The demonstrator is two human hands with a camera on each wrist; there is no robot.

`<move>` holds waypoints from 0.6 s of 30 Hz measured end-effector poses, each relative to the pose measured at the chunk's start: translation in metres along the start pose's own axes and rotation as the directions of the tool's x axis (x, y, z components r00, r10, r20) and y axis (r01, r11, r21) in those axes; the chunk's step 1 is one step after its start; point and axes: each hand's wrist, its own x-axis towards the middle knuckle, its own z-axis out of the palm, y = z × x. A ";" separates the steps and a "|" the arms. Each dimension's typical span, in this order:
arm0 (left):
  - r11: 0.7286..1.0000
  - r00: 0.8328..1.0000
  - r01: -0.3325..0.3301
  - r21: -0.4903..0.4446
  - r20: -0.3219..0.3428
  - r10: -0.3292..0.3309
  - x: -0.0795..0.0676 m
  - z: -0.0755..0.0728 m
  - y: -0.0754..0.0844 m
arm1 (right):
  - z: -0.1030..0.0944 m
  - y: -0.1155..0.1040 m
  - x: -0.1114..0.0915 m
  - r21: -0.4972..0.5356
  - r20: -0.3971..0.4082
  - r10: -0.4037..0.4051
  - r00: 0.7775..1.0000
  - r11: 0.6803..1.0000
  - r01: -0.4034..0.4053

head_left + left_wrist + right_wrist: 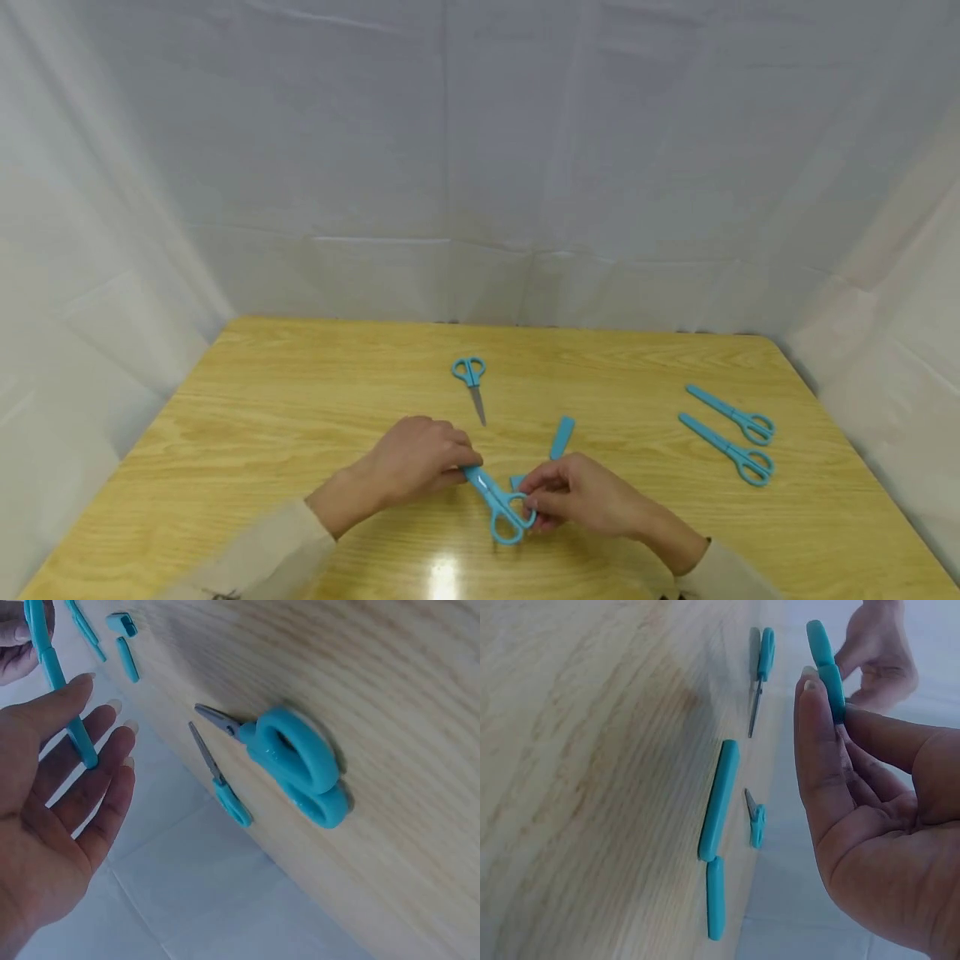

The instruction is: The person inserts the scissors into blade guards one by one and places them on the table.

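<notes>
Both hands hold a pair of blue scissors [495, 504] with a blue cover over its blades, raised above the table. My left hand [423, 458] grips the covered blade end between thumb and fingers. My right hand [581, 496] pinches one handle loop. Beside the right hand lie a blue blade cover [562, 437] and a second cover [715, 896], partly hidden by that hand in the head view. Beyond the left hand lie bare-bladed scissors [469, 375]. Another bare-bladed pair [296, 765] shows below the left hand in the left wrist view, hidden in the head view.
Two covered pairs of blue scissors, a farther one [727, 408] and a nearer one [723, 446], lie side by side at the right of the wooden table [300, 375]. White sheeting [450, 167] hangs behind the table and along both sides.
</notes>
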 end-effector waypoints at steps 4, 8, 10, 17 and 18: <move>0.997 0.998 0.069 -0.025 -0.005 -0.069 -0.003 0.002 0.005 | -0.003 -0.001 0.001 -0.070 -0.045 -0.005 0.999 0.998 0.002; 0.992 0.993 0.116 -0.054 -0.003 -0.116 -0.004 0.005 0.009 | -0.004 -0.002 0.002 -0.131 -0.079 -0.021 0.997 0.991 0.011; 0.990 0.992 0.125 -0.068 -0.004 -0.125 -0.005 0.005 0.010 | -0.004 -0.002 0.002 -0.159 -0.090 -0.025 0.996 0.987 0.010; 0.984 0.986 0.161 -0.073 -0.041 -0.165 -0.009 0.008 0.014 | -0.007 -0.003 0.002 -0.344 -0.133 -0.072 0.989 0.939 0.022; 0.983 0.983 0.171 -0.071 -0.048 -0.175 -0.010 0.009 0.014 | -0.006 -0.003 0.001 -0.392 -0.151 -0.086 0.985 0.920 0.020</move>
